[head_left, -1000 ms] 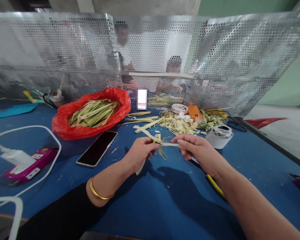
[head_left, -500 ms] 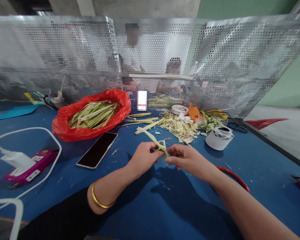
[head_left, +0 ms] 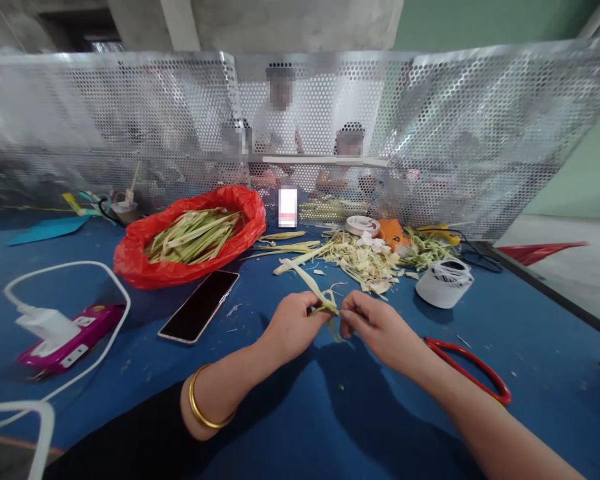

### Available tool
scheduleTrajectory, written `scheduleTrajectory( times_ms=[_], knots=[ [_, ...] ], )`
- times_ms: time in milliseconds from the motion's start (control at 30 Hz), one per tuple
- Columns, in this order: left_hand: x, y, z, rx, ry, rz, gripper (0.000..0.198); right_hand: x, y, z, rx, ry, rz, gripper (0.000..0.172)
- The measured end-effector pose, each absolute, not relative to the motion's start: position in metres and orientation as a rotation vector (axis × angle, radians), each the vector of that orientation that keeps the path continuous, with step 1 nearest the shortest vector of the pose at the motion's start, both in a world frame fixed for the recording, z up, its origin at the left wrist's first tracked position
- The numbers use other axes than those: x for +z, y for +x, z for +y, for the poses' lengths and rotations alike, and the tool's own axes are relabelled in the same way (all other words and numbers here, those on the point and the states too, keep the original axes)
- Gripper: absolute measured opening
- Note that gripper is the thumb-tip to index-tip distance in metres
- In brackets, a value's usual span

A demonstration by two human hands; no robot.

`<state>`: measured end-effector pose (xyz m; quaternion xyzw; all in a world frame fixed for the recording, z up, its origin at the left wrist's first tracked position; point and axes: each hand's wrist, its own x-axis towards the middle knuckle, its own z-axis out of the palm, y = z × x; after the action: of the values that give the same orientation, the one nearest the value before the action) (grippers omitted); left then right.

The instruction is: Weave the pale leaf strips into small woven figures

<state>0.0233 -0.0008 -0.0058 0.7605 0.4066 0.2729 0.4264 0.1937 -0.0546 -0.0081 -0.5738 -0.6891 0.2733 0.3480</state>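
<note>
A pale green, knotted plant-leaf strip (head_left: 309, 280) is pinched between the thumb and fingers of my left hand (head_left: 294, 328). Its long flat end points up and left, and thin loose ends hang below the knot. Close on the right, my right hand (head_left: 376, 324) has its fingers curled and pressed together at the knot's tip; the bit they grip is mostly hidden. Just beyond the hands lies a heap of pale leaf scraps (head_left: 353, 257). Under my right forearm, red-handled scissors (head_left: 473, 367) are partly covered.
At the left, a red plastic bag (head_left: 145, 273) holds many leaf strips, with a phone (head_left: 200, 307) in front. A purple power strip (head_left: 55, 360) has a white charger and cable. To the right are a tape roll (head_left: 363, 225) and a white cup-like holder (head_left: 443, 285). Perforated metal (head_left: 155, 113) stands behind.
My right fingers have shifted slightly right and closed tighter by the knot. The view has tilted, so everything sits a little lower, and more of the red handles shows.
</note>
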Motion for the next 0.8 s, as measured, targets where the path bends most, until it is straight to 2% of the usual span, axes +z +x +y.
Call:
scheduleTrajectory(
  times_ms=[100,267,667,800],
  knots=[
    [-0.008,0.023,-0.002,0.661,1.871,1.020,0.017,-0.013,0.188,-0.053,0.881,-1.452,-1.631,0.013],
    [-0.012,0.023,-0.001,0.628,1.762,0.955,0.020,-0.014,0.188,-0.052,0.730,-1.483,-1.642,0.017],
    [0.001,0.023,0.001,0.620,1.453,0.898,0.015,-0.002,0.201,-0.053,0.626,-1.561,-1.719,0.016],
    [0.000,0.021,0.002,0.546,1.373,0.842,0.020,-0.004,0.200,-0.054,0.619,-1.539,-1.713,0.016]
  ],
)
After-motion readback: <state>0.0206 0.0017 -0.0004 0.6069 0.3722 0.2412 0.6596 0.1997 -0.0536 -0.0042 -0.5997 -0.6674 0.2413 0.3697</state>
